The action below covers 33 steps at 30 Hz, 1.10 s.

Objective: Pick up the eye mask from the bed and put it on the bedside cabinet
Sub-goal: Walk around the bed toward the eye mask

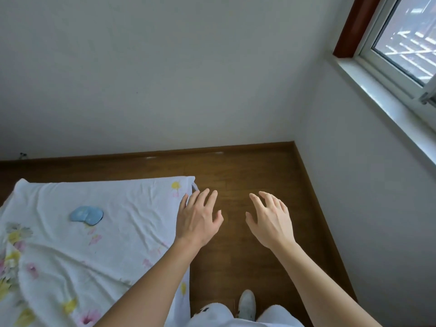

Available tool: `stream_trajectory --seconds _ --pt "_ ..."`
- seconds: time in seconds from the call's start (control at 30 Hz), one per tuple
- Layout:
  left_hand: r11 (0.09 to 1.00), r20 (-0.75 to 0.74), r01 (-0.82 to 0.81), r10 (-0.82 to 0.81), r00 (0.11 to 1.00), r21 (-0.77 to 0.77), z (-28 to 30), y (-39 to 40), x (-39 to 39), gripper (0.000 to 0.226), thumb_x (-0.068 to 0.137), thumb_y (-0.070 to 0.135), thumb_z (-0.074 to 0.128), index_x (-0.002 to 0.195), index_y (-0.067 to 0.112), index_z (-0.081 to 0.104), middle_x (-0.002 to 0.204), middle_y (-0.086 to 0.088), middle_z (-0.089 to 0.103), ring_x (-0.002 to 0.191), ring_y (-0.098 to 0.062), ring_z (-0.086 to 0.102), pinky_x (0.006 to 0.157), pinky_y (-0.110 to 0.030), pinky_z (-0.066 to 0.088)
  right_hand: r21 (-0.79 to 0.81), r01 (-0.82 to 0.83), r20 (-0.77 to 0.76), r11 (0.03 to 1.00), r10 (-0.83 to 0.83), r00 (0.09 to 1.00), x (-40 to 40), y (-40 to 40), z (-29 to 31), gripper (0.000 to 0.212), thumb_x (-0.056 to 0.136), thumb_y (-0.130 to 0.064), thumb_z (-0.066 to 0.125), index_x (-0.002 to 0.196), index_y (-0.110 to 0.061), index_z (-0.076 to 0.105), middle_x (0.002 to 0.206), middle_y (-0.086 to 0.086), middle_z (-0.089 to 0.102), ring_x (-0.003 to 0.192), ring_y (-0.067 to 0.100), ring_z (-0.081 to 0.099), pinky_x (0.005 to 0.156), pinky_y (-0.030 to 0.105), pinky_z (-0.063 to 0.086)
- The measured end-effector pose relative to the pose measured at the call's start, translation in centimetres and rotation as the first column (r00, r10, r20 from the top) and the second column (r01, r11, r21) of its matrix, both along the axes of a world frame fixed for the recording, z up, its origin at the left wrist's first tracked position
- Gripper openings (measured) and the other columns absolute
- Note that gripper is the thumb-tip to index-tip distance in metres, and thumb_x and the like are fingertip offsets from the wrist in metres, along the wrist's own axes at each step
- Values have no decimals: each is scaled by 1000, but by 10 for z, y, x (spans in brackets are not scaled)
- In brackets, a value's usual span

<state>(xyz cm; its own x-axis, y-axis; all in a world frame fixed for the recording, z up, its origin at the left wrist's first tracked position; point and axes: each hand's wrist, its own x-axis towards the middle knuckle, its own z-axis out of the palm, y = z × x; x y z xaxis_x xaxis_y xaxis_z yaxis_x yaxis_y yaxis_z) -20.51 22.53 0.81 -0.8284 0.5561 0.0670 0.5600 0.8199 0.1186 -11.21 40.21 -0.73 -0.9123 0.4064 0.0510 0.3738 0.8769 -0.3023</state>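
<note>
A light blue eye mask (86, 215) lies flat on the bed (132, 208), which is covered with a white flowered sheet and fills the lower left. My left hand (199, 219) hovers over the bed's right edge, fingers spread, holding nothing, well to the right of the mask. My right hand (271, 220) is held out over the wooden floor, fingers apart and empty. No bedside cabinet is in view.
Brown wooden floor (247, 175) runs along the right side of the bed to the white walls. A window (401, 43) with a white sill is at the upper right. My white shoe (247, 304) stands on the floor beside the bed.
</note>
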Motion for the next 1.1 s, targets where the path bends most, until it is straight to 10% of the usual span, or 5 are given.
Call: stream_trajectory --seconds 1.1 --pt "986 76 -165 164 984 11 -26 107 -455 58 92 53 43 143 25 44 148 -3 53 138 -25 45 117 -47 32 68 -224 64 972 220 973 -491 116 -7 54 90 -45 60 138 -23 53 144 10 57 134 31 50 112 51 39"
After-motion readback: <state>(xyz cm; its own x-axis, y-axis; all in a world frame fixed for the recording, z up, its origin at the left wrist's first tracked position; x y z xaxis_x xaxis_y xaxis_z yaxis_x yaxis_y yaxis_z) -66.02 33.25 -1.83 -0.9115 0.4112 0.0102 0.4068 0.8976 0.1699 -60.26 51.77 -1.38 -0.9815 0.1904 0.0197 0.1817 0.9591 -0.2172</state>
